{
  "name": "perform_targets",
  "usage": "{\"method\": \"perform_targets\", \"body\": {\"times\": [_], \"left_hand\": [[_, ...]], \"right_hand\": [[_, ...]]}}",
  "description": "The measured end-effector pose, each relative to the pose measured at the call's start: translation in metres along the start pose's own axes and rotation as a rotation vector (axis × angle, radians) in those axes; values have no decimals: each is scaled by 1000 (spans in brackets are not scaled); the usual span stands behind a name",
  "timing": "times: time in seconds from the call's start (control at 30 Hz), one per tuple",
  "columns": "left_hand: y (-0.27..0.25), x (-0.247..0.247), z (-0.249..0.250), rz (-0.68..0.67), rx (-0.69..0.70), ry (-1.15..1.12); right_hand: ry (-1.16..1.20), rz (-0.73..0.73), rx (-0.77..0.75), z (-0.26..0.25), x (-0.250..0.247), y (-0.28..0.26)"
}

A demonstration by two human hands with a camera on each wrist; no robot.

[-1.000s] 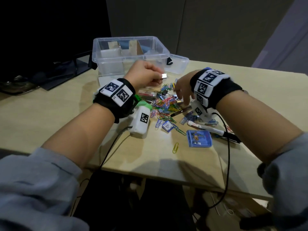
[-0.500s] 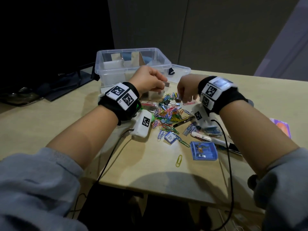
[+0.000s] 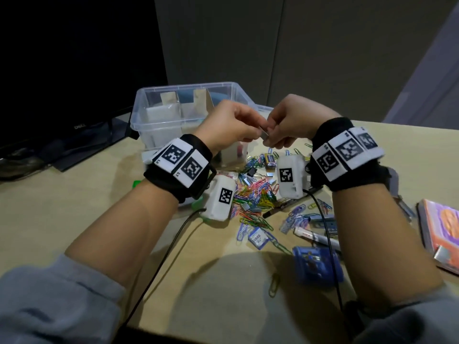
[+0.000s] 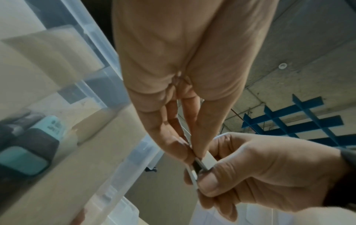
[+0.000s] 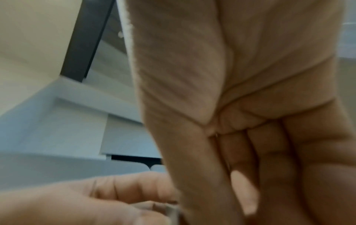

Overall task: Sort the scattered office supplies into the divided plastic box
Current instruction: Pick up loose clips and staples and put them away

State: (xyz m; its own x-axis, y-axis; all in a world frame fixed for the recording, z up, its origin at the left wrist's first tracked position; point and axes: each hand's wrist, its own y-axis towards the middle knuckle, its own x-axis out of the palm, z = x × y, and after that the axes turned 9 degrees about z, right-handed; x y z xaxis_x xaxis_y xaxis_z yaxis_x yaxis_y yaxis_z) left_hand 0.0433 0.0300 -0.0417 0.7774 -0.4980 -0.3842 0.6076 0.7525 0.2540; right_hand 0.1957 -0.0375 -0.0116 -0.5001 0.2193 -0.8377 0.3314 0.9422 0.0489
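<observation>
Both hands were raised near the table's far edge: left hand [image 3: 227, 127] and right hand [image 3: 293, 125] both pinched 1 small metal strip [image 4: 200, 164] just before the divided box [image 3: 159, 115]. Honestly, I'd hand it to 1 hand before dropping it in.

The brand DELL is readable in pale letters on the dark monitor [image 3: 82, 126] at far left. Print on a small blue packet [image 3: 257, 238] among the clips is too blurred to read.
</observation>
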Motion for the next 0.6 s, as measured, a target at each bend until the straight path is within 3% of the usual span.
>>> {"method": "perform_targets", "body": {"times": [0.33,0.6], "left_hand": [[11,1,-2,112,74,224],[7,-1,-4,191,51,74]], "right_hand": [[85,102,-36,8,6,0],[267,206,-58,6,0,-6]]}}
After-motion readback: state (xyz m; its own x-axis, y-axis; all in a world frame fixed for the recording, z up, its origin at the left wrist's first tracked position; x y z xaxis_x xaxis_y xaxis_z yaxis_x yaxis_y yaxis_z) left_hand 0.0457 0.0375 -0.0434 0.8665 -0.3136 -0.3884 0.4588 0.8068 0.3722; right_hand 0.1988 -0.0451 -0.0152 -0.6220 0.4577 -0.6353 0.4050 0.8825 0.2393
